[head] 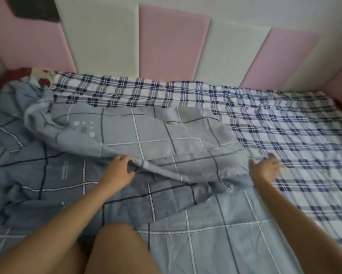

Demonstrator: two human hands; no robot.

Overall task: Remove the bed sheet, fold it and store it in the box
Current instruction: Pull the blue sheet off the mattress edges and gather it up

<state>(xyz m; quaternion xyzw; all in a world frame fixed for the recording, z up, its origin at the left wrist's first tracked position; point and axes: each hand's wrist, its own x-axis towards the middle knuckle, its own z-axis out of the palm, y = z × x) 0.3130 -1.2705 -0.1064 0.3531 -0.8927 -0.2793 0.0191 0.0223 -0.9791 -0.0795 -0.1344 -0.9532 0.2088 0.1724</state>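
The right hand (266, 168) is smeared by motion. Its thumb and fingers are seen spread at the right end of the sheet's raised fold, but whether the cloth is pinched between them cannot be told. The fingertips of the left hand (119, 171) are lost in the cloth. That hand is curled round the left end of the same fold, and the fold is gripped there. Both forearms and a bare knee (116, 250) are cut off by the lower edge of the picture. A dark patch (33, 8) at the top left is too blurred to be made out.

The sheet (166, 139) lies on the bed, over its left and near parts. It is a thin blue-grey cloth crossed by white and dark lines in large squares, with a small cluster of pale dots printed on it. Its far part is doubled back towards the person, showing a paler underside, and it is bunched in soft creases at the far left. A plaid cover (294, 135) in white and navy is laid bare behind and to the right. A red flowered cloth (41, 76) shows at the far left corner. The bed is walled by padded panels (174, 42), pink and white by turns.
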